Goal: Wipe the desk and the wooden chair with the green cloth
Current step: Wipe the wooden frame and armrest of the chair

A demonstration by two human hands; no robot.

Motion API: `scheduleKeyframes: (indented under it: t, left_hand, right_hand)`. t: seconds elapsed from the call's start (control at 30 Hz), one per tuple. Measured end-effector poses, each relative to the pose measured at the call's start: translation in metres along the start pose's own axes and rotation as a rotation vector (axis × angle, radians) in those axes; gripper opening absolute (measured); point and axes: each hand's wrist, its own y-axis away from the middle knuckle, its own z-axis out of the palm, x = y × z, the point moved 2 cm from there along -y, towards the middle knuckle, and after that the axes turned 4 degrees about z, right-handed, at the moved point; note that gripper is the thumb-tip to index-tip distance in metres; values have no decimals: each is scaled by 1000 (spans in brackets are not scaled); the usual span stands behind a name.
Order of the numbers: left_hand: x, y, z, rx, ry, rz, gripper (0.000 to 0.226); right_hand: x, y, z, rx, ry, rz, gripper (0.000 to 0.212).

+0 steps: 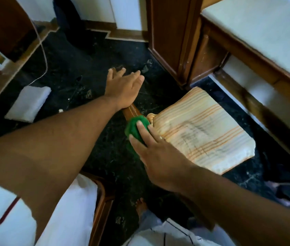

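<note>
Right hand point(160, 157) presses the bunched green cloth point(134, 127) onto the wooden chair rail point(131, 111), grip closed over it beside the striped cushion point(201, 128). Rail runs far-left from the cloth toward the left hand point(123, 87), open, fingers spread, holding nothing.

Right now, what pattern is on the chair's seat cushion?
Pale cushion with thin orange stripes, head view.
</note>
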Motion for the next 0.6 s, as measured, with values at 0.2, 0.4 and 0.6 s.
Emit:
scheduleKeyframes:
  t: [0.2, 0.4, 0.6]
  left_hand:
    - [-10, -8, -3, 66, -23, -34, 62]
    - [-6, -4, 3, 63, -36, 32, 63]
    - [7, 2, 5, 86, -136, 251, 61]
  right_hand:
    - [-9, 21, 6, 100, -19, 139, 77]
    - [-8, 138, 25, -87, -22, 269, 110]
    - [-2, 92, 11, -48, -207, 213, 67]
